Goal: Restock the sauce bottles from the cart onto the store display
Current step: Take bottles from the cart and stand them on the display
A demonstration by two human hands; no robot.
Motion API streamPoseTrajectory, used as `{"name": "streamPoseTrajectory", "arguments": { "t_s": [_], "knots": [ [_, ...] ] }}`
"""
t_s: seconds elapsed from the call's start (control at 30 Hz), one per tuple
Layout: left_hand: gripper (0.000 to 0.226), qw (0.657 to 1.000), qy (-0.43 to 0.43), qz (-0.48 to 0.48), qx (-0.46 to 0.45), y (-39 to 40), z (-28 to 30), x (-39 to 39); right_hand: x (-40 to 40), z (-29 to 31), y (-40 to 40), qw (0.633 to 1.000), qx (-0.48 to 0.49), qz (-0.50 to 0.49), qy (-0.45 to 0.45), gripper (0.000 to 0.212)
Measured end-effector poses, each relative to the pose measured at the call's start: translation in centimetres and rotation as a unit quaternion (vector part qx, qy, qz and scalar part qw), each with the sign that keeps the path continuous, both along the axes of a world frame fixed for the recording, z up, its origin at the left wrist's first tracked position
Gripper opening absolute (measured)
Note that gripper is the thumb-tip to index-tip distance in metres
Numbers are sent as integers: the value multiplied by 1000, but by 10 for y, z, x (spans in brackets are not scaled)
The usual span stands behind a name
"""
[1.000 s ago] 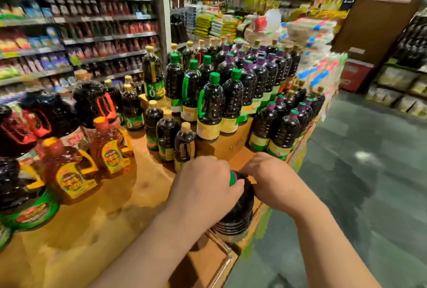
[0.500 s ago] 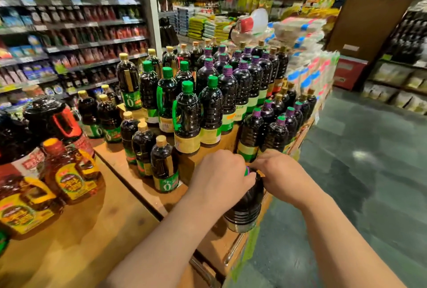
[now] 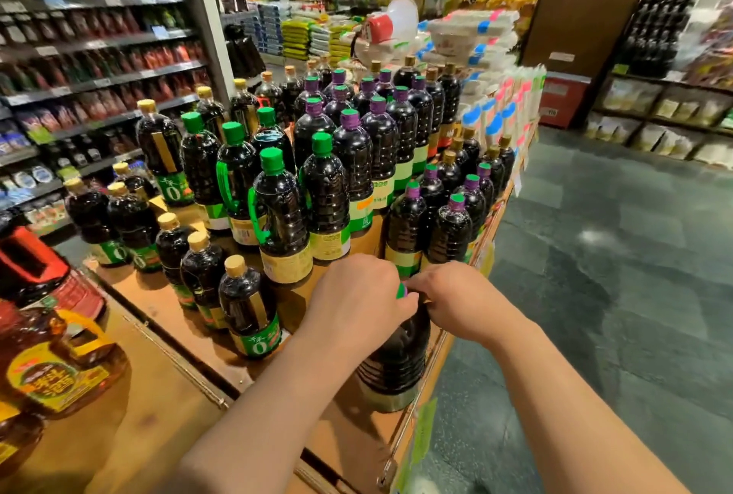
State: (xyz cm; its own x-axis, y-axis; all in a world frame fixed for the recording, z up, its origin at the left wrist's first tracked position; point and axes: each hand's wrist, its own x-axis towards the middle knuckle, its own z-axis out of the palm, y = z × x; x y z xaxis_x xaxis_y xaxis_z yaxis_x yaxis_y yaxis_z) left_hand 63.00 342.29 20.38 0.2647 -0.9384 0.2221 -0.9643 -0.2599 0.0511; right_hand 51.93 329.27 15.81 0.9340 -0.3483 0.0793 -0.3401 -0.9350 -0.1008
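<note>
Head view: left hand and right hand both curl round the neck of a dark sauce bottle at the display table's right edge. Recommend seating its base fully inboard before releasing.

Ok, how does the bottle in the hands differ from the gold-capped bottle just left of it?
The held bottle is wider and stands at the display's front edge; the gold-capped bottle is slimmer and set further in. The held one's cap shows green and purple between the left hand and right hand; the other's is gold and untouched. Only the gold-capped one shows a green "0" label. Both hold dark sauce and stand upright.
</note>
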Motion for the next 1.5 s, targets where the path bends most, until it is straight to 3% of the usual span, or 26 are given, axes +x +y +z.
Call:
{"name": "streamPoseTrajectory", "arguments": {
  "t_s": [0.4,0.63,0.9,1.13,1.3,1.5],
  "knots": [
    [40,988,16,121,98,-132,-30,25,61,-32,-145,995,13,83,50,16],
    [45,962,47,191,188,-210,-53,48,99,-63,-228,989,38,129,60,32],
    [42,960,52,236,140,-242,-70,71,137,-77,-262,986,70,128,78,33],
    [39,962,47,229,143,-254,-81,83,159,-92,-274,983,30,136,119,26],
    [42,947,101,249,174,-269,-94,90,164,-95,-281,981,18,120,151,24],
    [36,949,117,264,122,-280,-99,94,174,-93,-283,980,15,111,166,23]
  ]
}}
